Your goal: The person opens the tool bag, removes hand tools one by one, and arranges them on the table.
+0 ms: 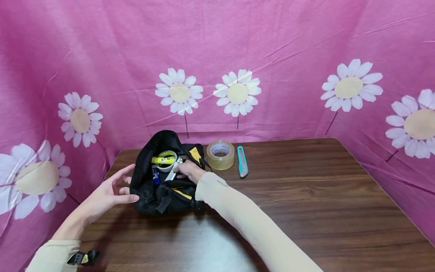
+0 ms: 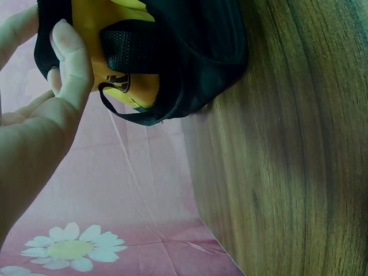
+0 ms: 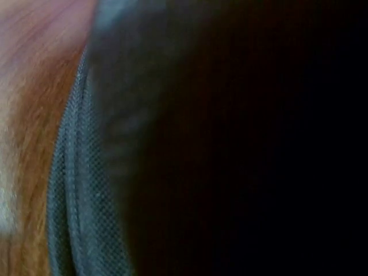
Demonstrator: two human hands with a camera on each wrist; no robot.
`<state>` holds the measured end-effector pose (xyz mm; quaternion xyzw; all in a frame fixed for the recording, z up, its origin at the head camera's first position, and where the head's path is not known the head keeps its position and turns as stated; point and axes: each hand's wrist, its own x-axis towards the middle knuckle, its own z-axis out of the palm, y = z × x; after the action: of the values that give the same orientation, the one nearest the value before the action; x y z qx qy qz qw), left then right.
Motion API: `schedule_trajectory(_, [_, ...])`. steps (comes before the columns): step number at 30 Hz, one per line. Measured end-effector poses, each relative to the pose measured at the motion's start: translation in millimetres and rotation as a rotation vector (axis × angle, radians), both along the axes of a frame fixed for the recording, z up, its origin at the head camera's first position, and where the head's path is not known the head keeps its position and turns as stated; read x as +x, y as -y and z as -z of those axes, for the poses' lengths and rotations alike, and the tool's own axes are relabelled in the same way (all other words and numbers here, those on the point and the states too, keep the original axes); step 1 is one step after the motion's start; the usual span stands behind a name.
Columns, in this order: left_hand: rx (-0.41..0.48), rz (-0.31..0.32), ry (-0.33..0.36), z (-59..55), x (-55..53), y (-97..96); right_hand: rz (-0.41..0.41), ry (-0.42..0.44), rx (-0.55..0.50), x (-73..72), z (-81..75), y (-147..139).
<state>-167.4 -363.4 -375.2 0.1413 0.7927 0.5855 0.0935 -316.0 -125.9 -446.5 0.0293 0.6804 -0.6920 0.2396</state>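
A black and yellow fabric tool bag [image 1: 144,185] stands gaping at the left of the table. My left hand [image 1: 108,192] pinches its left rim between thumb and fingers, which the left wrist view shows closely on the bag's edge [image 2: 49,34]. Inside the bag, my right hand [image 1: 190,170] holds a silver metal tool [image 1: 172,172] with a long handle; its exact kind is unclear. Beside that tool lie a pale roll of tape [image 1: 166,169], a yellow marked strip [image 1: 162,160] and a blue cylinder [image 1: 156,175]. Dark fabric fills most of the right wrist view, hiding the right fingers there.
A wide roll of clear packing tape [image 1: 221,162] stands right of the bag, with a teal box cutter [image 1: 242,161] next to it. The brown wooden table [image 1: 306,196] extends to the right. Pink cloth [image 1: 272,37] with daisies hangs behind and at both sides.
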Motion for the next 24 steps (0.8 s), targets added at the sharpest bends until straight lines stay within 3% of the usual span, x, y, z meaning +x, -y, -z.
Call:
schedule_trajectory(5, [-0.005, -0.003, 0.002, -0.9, 1.0, -0.2, 0.011, -0.018, -0.045, 0.1, -0.8, 2.0])
schedule_trajectory(15, [-0.031, -0.007, 0.021, 0.8, -1.2, -1.6, -0.067, -0.064, -0.064, 3.2, -15.1, -1.9])
schedule_trajectory(24, [-0.047, -0.006, 0.0, 0.9, -1.2, -2.7, -0.116, -0.179, -0.059, 6.8, -25.8, -1.3])
